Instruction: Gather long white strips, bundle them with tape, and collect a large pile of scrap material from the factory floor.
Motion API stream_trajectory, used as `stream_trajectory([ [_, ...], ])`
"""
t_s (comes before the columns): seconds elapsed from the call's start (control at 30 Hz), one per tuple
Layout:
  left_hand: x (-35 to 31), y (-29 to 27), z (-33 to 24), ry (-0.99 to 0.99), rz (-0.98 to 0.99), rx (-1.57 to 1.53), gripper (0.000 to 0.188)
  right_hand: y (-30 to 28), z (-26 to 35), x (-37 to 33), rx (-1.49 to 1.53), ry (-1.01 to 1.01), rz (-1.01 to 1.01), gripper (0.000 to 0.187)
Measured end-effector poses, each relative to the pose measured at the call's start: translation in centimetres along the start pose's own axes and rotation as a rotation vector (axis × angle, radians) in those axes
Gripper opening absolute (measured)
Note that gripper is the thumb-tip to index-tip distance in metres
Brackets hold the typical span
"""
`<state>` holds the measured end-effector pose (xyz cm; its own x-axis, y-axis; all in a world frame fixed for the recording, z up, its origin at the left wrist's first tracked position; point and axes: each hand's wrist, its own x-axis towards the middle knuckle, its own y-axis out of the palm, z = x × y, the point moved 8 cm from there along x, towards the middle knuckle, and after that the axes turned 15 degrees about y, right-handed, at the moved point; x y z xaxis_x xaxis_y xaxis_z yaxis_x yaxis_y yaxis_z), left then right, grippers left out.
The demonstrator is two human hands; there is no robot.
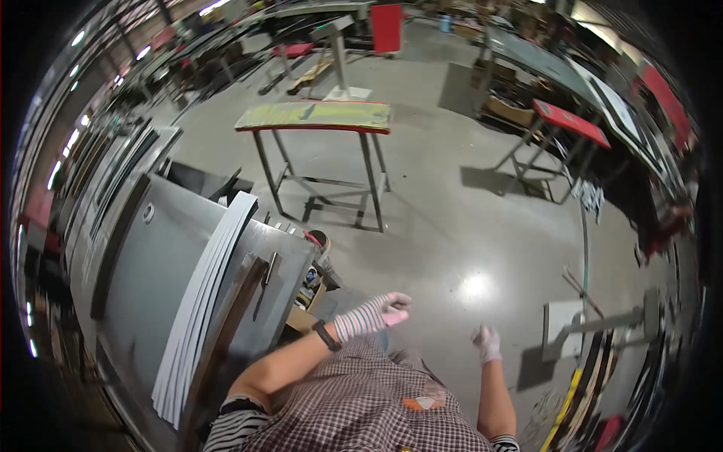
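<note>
My left hand [370,316], in a white glove with coloured stripes, is held in front of my checked apron [354,403]. Its fingers are loosely bent, the thumb stands a little apart, and nothing shows in it. A dark band [327,335] circles that wrist. Lower on the right hangs my right hand [488,343], also gloved; its fingers look curled in, with no object visible. Neither hand touches anything. Nearest on the left is a metal worktable [177,226] bearing a fanned stack of long white strips [199,309], a brown bar [226,331] and a slim tool [269,270].
Ahead stands a narrow stand with a worn yellow-green top [316,115]. A red-topped stand [571,123] is farther right, near a long bench [542,64]. At right are a metal post on a white base [563,329] and long strips [587,388]. Boxes [305,310] sit beside the worktable.
</note>
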<state>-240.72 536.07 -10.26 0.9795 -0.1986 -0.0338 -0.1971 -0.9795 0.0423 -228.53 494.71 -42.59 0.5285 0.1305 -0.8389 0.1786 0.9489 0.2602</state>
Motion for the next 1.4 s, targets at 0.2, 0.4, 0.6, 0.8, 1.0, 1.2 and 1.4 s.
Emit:
stream_trajectory([
  [0.2,16.1,-25.4,11.9,-0.149,-0.587,-0.372,0.046,38.7,28.0,0.4,-0.679,-0.488,0.172,0.037],
  [0.4,38.2,-41.6,18.5,-0.212,-0.862,-0.85,0.091,35.4,28.5,16.6,-1.198,-0.24,0.25,0.034],
  [0.6,52.8,-60.7,21.6,-0.045,-1.46,-1.104,0.101,29.8,38.6,25.3,-0.969,0.365,-0.272,0.026],
  [0.8,54.8,-67.1,21.7,0.094,-1.795,-0.805,0.069,42.2,55.6,39.6,-1.026,0.406,-0.304,0.021],
  [1.0,49.2,-62.4,21.9,-0.048,-2.028,-0.846,0.078,69.9,86.5,65.5,-1.194,0.103,-0.231,0.024],
  [1.2,40.3,-48.3,29.0,-0.308,-2.178,-1.06,0.086,124.6,99.8,76.8,-1.333,-0.468,0.193,0.027],
  [1.4,42.1,-38.0,19.1,-1.339,-2.487,-0.798,0.082,157.1,68.6,58.6,-1.741,-0.447,0.98,0.035],
])
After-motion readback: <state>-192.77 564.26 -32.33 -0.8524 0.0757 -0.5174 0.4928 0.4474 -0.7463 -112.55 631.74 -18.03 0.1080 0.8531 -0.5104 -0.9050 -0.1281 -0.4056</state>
